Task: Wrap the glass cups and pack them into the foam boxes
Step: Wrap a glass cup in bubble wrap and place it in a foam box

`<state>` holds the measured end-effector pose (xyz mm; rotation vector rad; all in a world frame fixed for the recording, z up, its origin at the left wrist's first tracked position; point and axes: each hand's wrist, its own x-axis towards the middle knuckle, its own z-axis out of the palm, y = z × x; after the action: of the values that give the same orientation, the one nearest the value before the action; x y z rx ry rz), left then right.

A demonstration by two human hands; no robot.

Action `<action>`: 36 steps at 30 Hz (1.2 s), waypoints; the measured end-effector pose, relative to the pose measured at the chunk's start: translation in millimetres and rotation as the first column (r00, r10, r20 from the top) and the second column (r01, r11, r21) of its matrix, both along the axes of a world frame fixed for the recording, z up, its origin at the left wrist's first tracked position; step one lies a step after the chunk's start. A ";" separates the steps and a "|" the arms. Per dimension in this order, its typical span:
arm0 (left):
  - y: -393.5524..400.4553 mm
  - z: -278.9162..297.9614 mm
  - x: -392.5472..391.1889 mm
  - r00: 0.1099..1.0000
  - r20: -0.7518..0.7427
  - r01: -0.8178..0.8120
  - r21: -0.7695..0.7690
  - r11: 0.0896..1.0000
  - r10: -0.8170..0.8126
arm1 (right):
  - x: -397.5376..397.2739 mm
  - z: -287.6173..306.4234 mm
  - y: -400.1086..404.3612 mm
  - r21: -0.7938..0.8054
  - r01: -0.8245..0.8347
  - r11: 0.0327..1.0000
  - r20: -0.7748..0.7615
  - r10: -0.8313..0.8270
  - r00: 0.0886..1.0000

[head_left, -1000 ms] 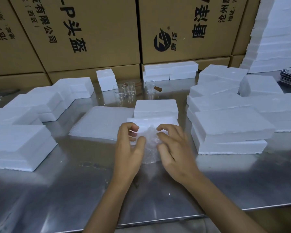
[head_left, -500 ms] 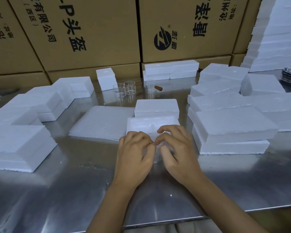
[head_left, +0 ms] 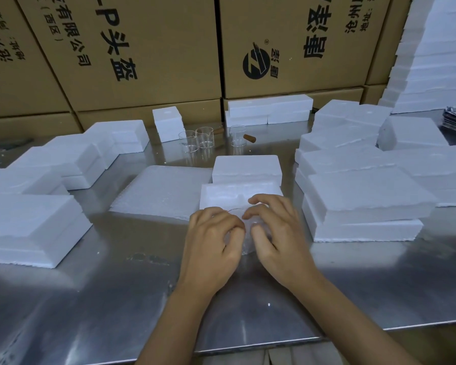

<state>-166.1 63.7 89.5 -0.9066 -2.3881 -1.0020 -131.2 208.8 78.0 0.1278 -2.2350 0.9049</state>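
Observation:
My left hand (head_left: 212, 241) and my right hand (head_left: 277, 233) are curled close together around a small bundle of clear bubble wrap (head_left: 248, 237) on the steel table. The hands hide most of the bundle; a glass rim shows at its top. Just behind my fingers lies an open foam box (head_left: 229, 194) with a moulded hollow, and its foam lid (head_left: 246, 168) sits behind that. Three bare glass cups (head_left: 199, 139) stand farther back, one of them, the right-hand cup (head_left: 238, 135), with a wooden handle.
A flat foam sheet (head_left: 161, 191) lies left of the open box. Stacks of foam boxes stand at the left (head_left: 29, 222) and right (head_left: 363, 206). Cardboard cartons (head_left: 156, 48) wall the back. The table's front edge (head_left: 248, 347) is near my forearms.
My hands have closed in from either side of the spread wrap until the fingers nearly meet over it, and the bundle has shrunk beneath them.

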 end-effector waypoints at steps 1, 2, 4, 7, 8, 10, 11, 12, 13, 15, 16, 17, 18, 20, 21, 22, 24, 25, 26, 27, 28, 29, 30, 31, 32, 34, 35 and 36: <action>0.2 0.6 0.2 1.000 0.006 -0.008 -0.037 0.999 0.008 | -0.1 0.3 0.8 -0.023 0.006 1.000 -0.023 -0.006 1.000; 0.7 1.3 0.4 1.000 0.007 -0.018 -0.077 0.997 0.019 | -0.3 0.4 1.6 -0.037 0.010 0.999 -0.035 -0.011 0.999; 1.2 2.5 1.3 1.000 -0.004 -0.032 -0.143 0.989 0.031 | -0.3 -0.4 2.1 -0.016 0.013 1.000 -0.018 -0.013 1.000; 1.8 1.6 1.6 1.000 0.000 -0.028 -0.180 0.983 0.028 | -0.1 -1.7 0.4 0.061 0.016 0.998 0.058 -0.020 0.998; 2.0 1.1 1.6 1.000 0.010 -0.028 -0.172 0.985 0.030 | -0.2 -1.7 -0.5 0.088 0.017 0.996 0.077 -0.024 0.997; 2.2 0.6 1.7 1.000 0.014 -0.026 -0.096 0.995 0.028 | -0.2 -1.8 -1.4 0.146 0.023 0.989 0.108 -0.039 0.993; 2.0 0.6 1.8 1.000 -0.002 -0.027 -0.033 0.999 0.027 | 0.0 -1.8 -1.3 0.159 0.020 0.987 0.123 -0.040 0.992; 1.5 0.6 1.6 0.999 -0.015 -0.028 0.030 0.999 0.029 | 0.2 -1.3 -1.0 0.152 0.013 0.988 0.129 -0.033 0.991; 0.6 0.2 1.3 1.000 -0.006 -0.021 0.077 0.997 0.022 | 0.5 -0.5 -0.7 0.124 0.006 0.992 0.122 -0.021 0.992; -0.8 -1.3 1.1 0.997 0.078 0.021 0.102 0.995 -0.029 | 0.5 0.1 0.6 0.032 0.003 0.999 0.057 -0.005 0.998; -0.7 -3.3 1.1 0.990 0.127 0.045 0.088 0.995 -0.056 | 0.3 0.0 1.8 -0.023 0.008 1.000 0.021 -0.008 1.000; -0.1 -6.1 1.0 0.985 0.157 0.056 0.063 0.996 -0.065 | 0.0 0.0 3.3 -0.077 0.021 0.997 0.000 -0.021 1.000; 0.9 -9.1 0.5 0.984 0.166 0.055 0.038 0.998 -0.061 | -0.3 0.1 4.6 -0.123 0.041 0.992 -0.003 -0.042 0.999; 3.7 -13.5 -0.8 0.984 0.173 0.041 0.015 0.999 -0.043 | -1.0 0.2 6.7 -0.181 0.074 0.981 0.012 -0.073 0.997; 4.7 -14.3 -1.0 0.982 0.183 0.036 0.021 0.999 -0.039 | -1.0 0.0 7.3 -0.200 0.076 0.977 0.016 -0.075 0.997; 5.1 -14.8 -1.3 0.982 0.185 0.030 0.040 0.999 -0.037 | -0.7 0.2 7.7 -0.216 0.072 0.974 0.011 -0.071 0.997; 4.1 -13.8 -1.5 0.984 0.178 0.008 0.116 0.993 -0.028 | 0.2 1.4 8.2 -0.251 0.057 0.966 -0.039 -0.069 0.997; 3.4 -10.6 -1.8 0.982 0.188 -0.009 0.166 0.986 -0.022 | 0.7 2.0 8.6 -0.275 0.053 0.960 -0.079 -0.078 0.994; 2.6 -5.4 -4.0 0.981 0.195 -0.029 0.216 0.976 -0.014 | 0.5 2.8 9.2 -0.303 0.052 0.952 -0.114 -0.091 0.989; 2.0 1.4 -8.0 0.981 0.193 -0.049 0.254 0.966 -0.001 | -0.3 3.6 9.7 -0.334 0.054 0.941 -0.129 -0.102 0.986; 2.2 9.4 -14.3 0.982 0.189 -0.068 0.276 0.959 0.015 | -1.7 4.2 10.4 -0.360 0.060 0.931 -0.120 -0.110 0.987; 2.7 17.6 -23.0 0.981 0.191 -0.082 0.284 0.955 0.028 | -3.5 4.1 10.5 -0.373 0.074 0.925 -0.090 -0.116 0.989; 3.6 25.1 -33.6 0.979 0.203 -0.090 0.279 0.956 0.033 | -5.4 3.2 10.4 -0.363 0.101 0.926 -0.048 -0.127 0.991; 4.6 31.3 -45.2 0.974 0.222 -0.091 0.265 0.960 0.031 | -7.2 1.2 10.1 -0.326 0.138 0.935 -0.003 -0.147 0.989; 5.5 35.6 -57.4 0.969 0.245 -0.086 0.248 0.965 0.023 | -9.5 -1.3 10.2 -0.267 0.177 0.947 0.040 -0.173 0.984; 6.5 37.3 -79.7 0.953 0.304 -0.073 0.206 0.976 0.007 | -14.2 -7.1 12.2 -0.127 0.227 0.966 0.143 -0.209 0.967; 6.9 34.6 -88.4 0.941 0.338 -0.068 0.181 0.981 0.003 | -16.4 -10.3 14.1 -0.071 0.230 0.971 0.211 -0.210 0.955; 7.1 29.8 -94.6 0.930 0.367 -0.059 0.153 0.986 -0.001 | -18.3 -13.6 16.1 -0.024 0.219 0.975 0.279 -0.204 0.938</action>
<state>-260.7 70.8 119.3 -0.6687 -2.5570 -1.4378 -149.4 224.8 64.4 -0.2768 -2.4166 0.9088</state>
